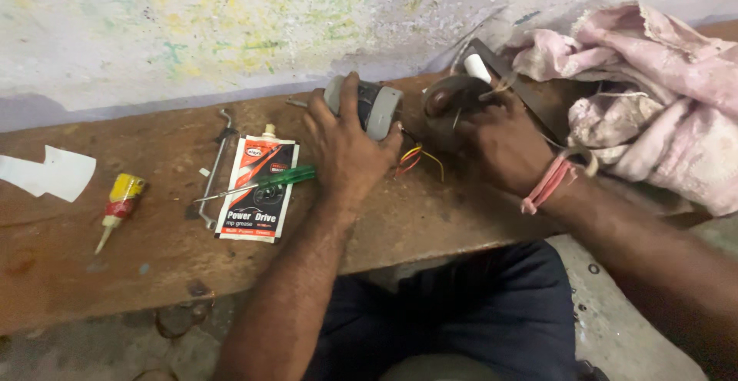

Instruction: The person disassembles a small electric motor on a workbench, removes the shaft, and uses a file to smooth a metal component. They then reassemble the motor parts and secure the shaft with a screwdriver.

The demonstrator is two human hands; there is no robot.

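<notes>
A person sits at a worn wooden bench (430,212) set against a paint-flecked wall (231,27), with a heap of pink cloth (653,96) piled at the right end. The left hand (346,146) is clamped over a small grey electric motor (369,104), which lies on its side, its long axis running roughly left to right across the bench toward the other hand. Just beside it, the right hand (503,139) presses on a dark rounded part (450,96); whether those fingers are closed around it cannot be told. Red and yellow wires (415,156) trail between the two hands. Left of the motor lie a grease pouch (257,189), a green-handled screwdriver (265,183) and a small yellow glue tube (119,206).
</notes>
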